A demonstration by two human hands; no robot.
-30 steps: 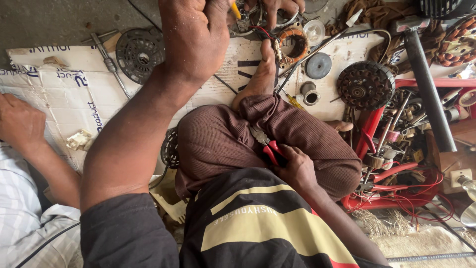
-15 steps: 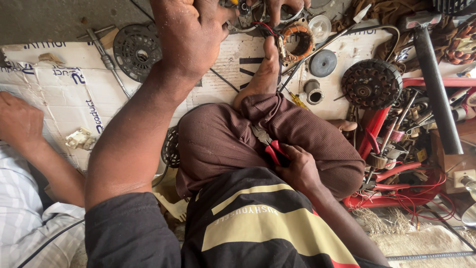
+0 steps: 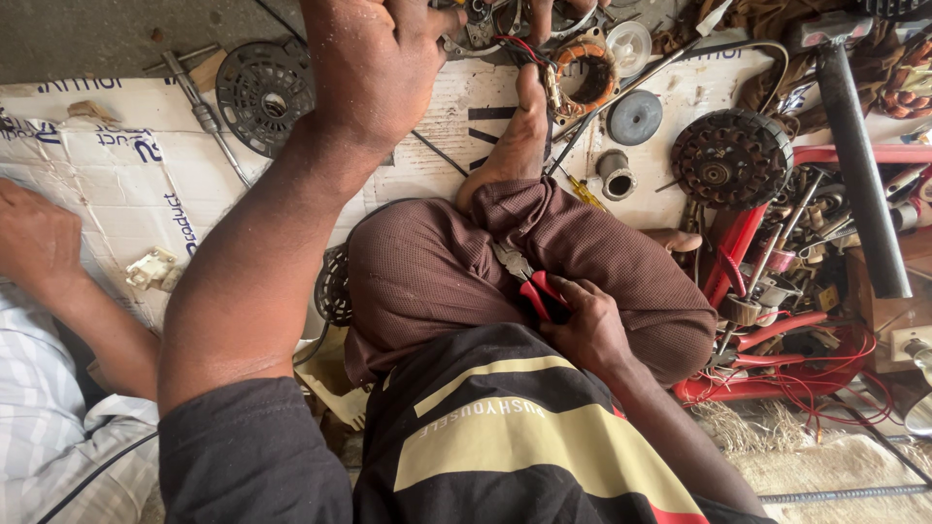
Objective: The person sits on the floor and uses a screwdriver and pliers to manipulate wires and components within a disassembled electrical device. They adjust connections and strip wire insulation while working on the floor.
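I see my left hand [image 3: 374, 68] stretched out over the white cardboard sheet [image 3: 107, 184] that covers the floor, reaching to the far edge of it where a small metal part with red and black wires [image 3: 485, 24] sits. The fingers [image 3: 427, 24] curl down onto that part, closed around it as far as I can tell, though the picture's top edge cuts them off. Just right of the part lies a copper-wound coil ring [image 3: 582, 73], and my bare foot [image 3: 519, 126] rests on the cardboard beside it.

My right hand [image 3: 587, 325] sits well back from the cardboard, on my brown-trousered knee [image 3: 437, 272]. Its fingers [image 3: 582, 296] are wrapped tight on the red handles of a pair of pliers [image 3: 529, 281], whose steel nose points toward the cardboard.

On the cardboard's left part lies a dark spoked disc [image 3: 264, 92]; off its right end sits a black toothed wheel [image 3: 730, 160]. Another person's hand [image 3: 37, 233] rests on the cardboard's left edge.
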